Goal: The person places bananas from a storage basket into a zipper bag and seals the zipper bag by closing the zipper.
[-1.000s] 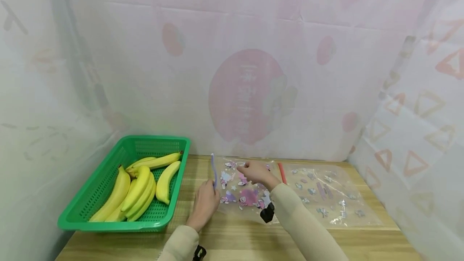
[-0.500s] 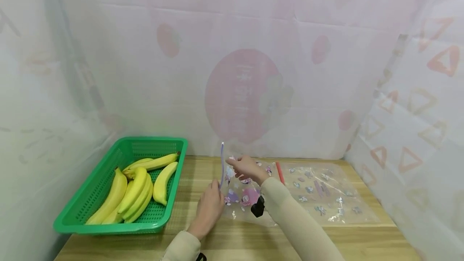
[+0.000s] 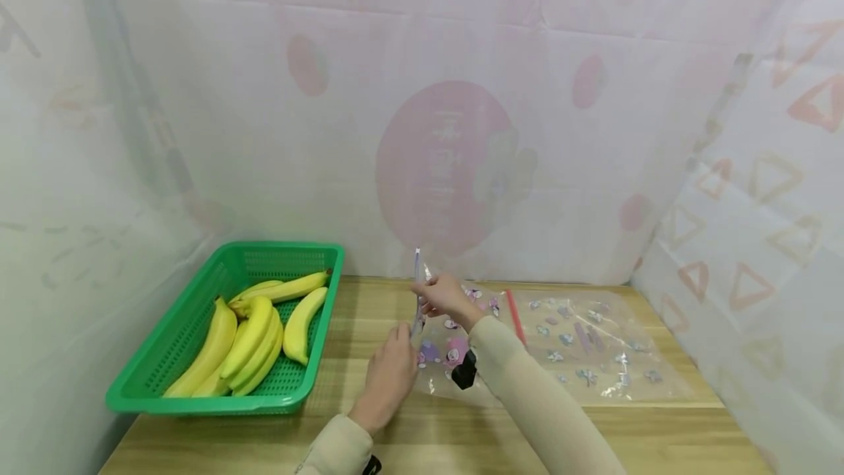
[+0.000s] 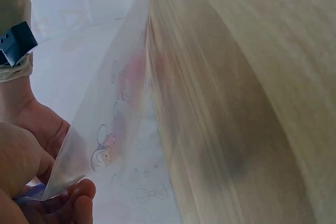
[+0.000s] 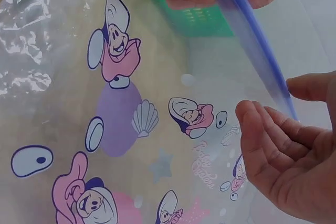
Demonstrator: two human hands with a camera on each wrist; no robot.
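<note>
In the head view, the left edge of the bag (image 3: 440, 358) is being held up above the table (image 3: 448, 442) by its purple strip (image 3: 417, 264). The near part of the strip is being gripped by the fingers of the left hand (image 3: 390, 371). The right hand (image 3: 448, 297) is being held farther along it, fingers bent. At the left, bananas (image 3: 253, 347) are being held by the basket (image 3: 198, 406). At the right, a second bag (image 3: 609, 350) with a red strip (image 3: 516, 317) is being supported flat by the table.

In the left wrist view, the edge of the bag is being pinched by the left hand, and the clear film is being stretched slantwise from it.

In the right wrist view, the strip is being gripped at the top by the left hand. Its other end is being flanked by the right thumb and curled fingers; whether it is being pinched there cannot be told.
</note>
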